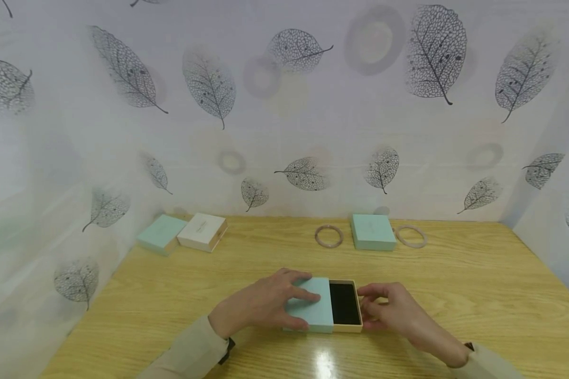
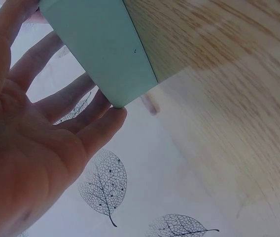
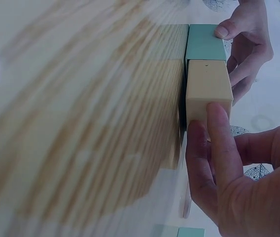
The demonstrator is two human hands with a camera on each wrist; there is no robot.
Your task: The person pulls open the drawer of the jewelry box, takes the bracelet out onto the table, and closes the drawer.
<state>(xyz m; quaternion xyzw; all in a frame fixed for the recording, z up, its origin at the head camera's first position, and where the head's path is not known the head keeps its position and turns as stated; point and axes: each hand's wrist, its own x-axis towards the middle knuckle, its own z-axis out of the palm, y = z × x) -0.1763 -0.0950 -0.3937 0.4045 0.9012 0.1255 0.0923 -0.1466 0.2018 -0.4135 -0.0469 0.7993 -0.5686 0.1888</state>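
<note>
Pale-green sleeve point(image 1: 320, 311) lies near centre on the table point(image 1: 180, 287), held by the left hand point(image 1: 271, 300), thumb near, fingers far; its tray point(image 1: 345, 303) juts right. The right hand point(image 1: 394, 311) touches the tray's end, fingers bent, pinch unclear; uneven force could jam it.

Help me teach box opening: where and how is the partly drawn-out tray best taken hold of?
Probably pinch the tray by its near and far walls, from the right: that end juts from the pale sleeve, which the left hand spans.
</note>
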